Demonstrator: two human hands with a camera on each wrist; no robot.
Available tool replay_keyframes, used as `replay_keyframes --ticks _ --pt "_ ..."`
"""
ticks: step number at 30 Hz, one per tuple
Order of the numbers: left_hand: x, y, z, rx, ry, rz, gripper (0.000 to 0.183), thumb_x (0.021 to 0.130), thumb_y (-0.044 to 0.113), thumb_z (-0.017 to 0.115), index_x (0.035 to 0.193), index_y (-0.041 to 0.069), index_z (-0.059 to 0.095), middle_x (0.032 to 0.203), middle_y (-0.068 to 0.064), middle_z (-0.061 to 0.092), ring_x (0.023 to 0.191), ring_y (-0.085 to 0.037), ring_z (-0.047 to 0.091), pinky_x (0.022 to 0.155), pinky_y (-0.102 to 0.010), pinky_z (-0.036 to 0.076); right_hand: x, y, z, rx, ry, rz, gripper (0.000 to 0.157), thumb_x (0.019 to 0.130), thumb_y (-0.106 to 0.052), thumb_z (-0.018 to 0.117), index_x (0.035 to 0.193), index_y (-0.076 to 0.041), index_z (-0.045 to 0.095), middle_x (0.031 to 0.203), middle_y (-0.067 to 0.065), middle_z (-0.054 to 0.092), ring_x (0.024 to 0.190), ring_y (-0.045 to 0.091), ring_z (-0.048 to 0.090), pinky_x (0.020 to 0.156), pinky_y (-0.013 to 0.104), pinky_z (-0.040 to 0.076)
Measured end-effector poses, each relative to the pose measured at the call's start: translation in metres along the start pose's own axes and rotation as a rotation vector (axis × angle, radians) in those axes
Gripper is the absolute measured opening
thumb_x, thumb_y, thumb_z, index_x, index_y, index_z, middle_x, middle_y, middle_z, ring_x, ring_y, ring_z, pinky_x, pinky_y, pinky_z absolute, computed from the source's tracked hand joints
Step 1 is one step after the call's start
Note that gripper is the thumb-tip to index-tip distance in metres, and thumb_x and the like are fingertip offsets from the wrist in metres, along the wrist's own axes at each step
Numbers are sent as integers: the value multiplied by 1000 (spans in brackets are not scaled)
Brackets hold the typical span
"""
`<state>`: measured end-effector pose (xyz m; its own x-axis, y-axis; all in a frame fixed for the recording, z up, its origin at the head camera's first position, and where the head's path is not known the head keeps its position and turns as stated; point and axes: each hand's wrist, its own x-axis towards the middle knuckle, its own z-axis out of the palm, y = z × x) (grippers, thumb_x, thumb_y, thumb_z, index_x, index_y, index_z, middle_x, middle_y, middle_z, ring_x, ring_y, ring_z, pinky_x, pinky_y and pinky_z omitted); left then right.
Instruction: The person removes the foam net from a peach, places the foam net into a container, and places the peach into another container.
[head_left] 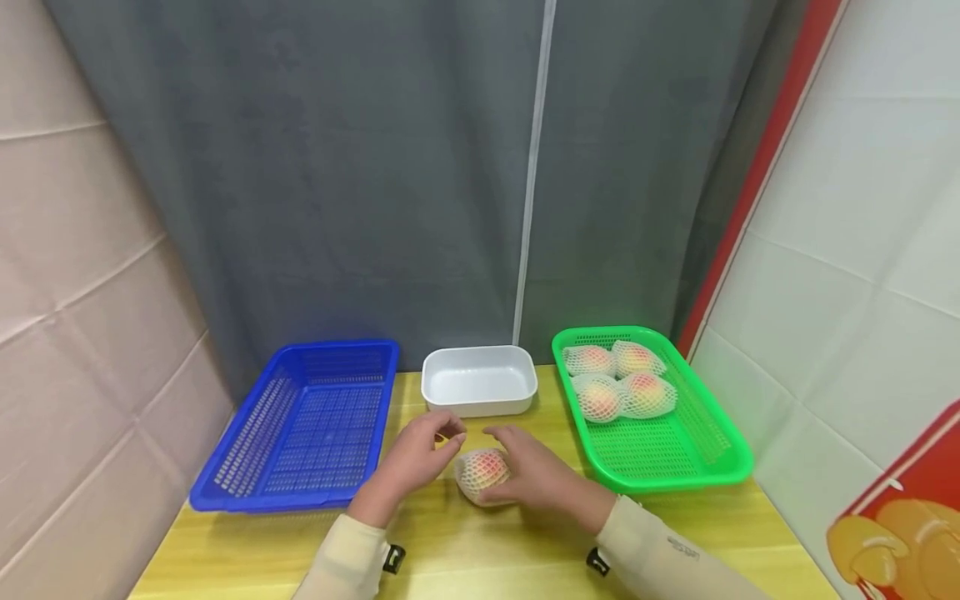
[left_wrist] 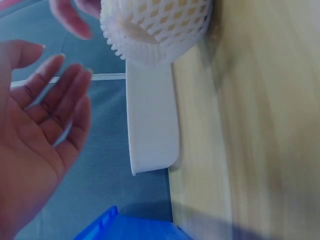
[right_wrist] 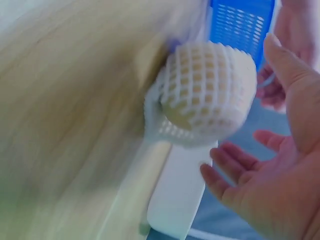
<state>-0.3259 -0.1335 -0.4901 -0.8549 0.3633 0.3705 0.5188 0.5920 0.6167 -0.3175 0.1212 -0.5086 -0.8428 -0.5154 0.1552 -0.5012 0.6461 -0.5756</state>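
A peach (head_left: 478, 475) in a white foam net sits on the table near the front middle, its red and yellow skin showing through the mesh. My right hand (head_left: 538, 473) is at its right side. In the right wrist view the thumb and fingers of this hand (right_wrist: 272, 165) are spread beside the netted peach (right_wrist: 207, 92), with a gap showing. To the peach's left and slightly above it is my left hand (head_left: 422, 457), holding nothing. Its fingers look loosely bent in the left wrist view, where the hand (left_wrist: 42, 120) is apart from the net (left_wrist: 160, 30).
Behind the hands stands a white rectangular tray (head_left: 480, 408). A blue basket (head_left: 322, 442) is at the left. At the right, a green basket (head_left: 667, 454) contains several netted peaches (head_left: 600, 398). A grey curtain (head_left: 360, 183) hangs behind the wooden table (head_left: 480, 558).
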Motion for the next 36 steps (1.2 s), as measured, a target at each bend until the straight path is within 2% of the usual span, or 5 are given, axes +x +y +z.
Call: replay_keyframes --ticks 5,13,21,27,36 --pt "-7 -4 0 -9 3 30 6 106 18 72 109 14 76 105 8 74 101 -16 71 88 -45 63 -11 1 -12 150 29 -37 100 87 -44 96 164 -8 45 162 17 53 146 39 54 119 61 46" --pt "-14 -8 1 4 26 -7 2 104 15 74 103 17 74 101 11 72 96 -12 70 85 -41 62 -20 6 -14 201 48 -54 98 88 -36 96 164 -4 42 157 19 53 142 43 54 115 64 48" --pt "-15 -9 3 12 29 0 4 106 17 72 103 16 75 100 9 72 95 -12 70 83 -38 62 -18 17 5 347 17 72 101 88 -32 96 165 -2 37 160 32 47 146 53 49 117 71 43" --pt "-15 -12 6 9 14 -9 8 106 21 73 104 14 75 101 11 72 97 -13 70 84 -35 61 -15 22 18 385 -20 137 99 87 -32 96 163 -3 39 155 27 53 141 45 55 119 67 43" --pt "-12 -15 11 3 3 -12 17 108 29 73 107 13 75 102 13 71 99 -12 70 86 -36 60 -11 27 22 422 -33 145 99 86 -31 98 163 -6 41 153 21 57 138 37 59 120 64 43"
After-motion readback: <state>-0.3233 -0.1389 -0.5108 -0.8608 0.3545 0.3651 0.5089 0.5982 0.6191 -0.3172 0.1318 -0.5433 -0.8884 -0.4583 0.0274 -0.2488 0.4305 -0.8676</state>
